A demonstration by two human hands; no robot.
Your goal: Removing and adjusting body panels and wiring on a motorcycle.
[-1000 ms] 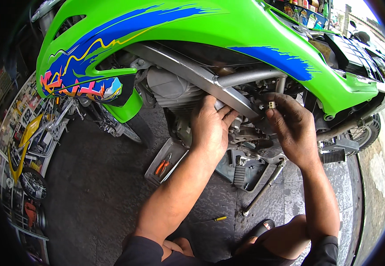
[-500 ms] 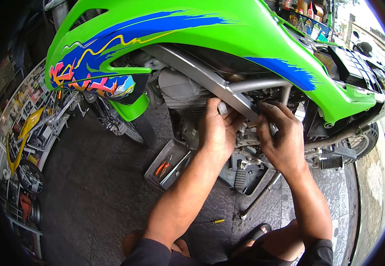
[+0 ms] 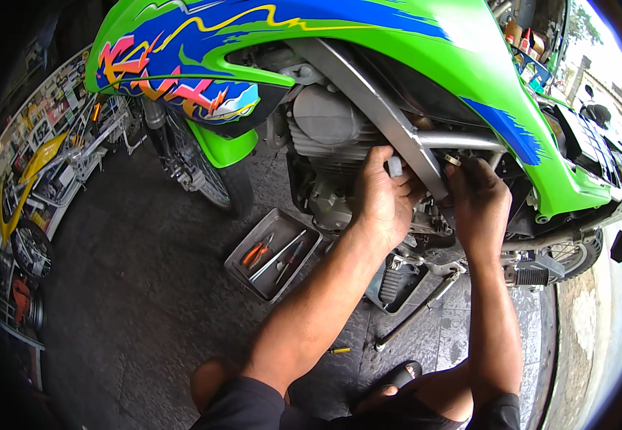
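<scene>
A green motorcycle [image 3: 440, 64] with blue graphics stands in front of me, its grey frame tube [image 3: 379, 97] slanting down past the finned engine [image 3: 325, 118]. My left hand [image 3: 384, 204] is closed beside the lower end of that tube, a small grey block [image 3: 394, 167] pinched by the thumb. Some of its fingers pass behind the tube and are hidden. On the tube's other side, my right hand [image 3: 483, 204] is closed, with a small pale metal piece [image 3: 453, 160] at its fingertips. What kind of part either piece is, I cannot make out.
On the dark floor lies a metal tray [image 3: 233, 264] holding orange-handled pliers [image 3: 255, 254] and other tools. Another tray [image 3: 415, 290] sits under the footpeg area, near the side stand [image 3: 415, 313]. A yellow-handled tool [image 3: 339, 350] lies near my feet. At left stands a yellow motorcycle [image 3: 35, 172].
The view has shifted, so the motorcycle sits farther right and higher. My right hand has risen along the tube, and the pale piece now shows at its fingertips. My left hand keeps the grey block.
</scene>
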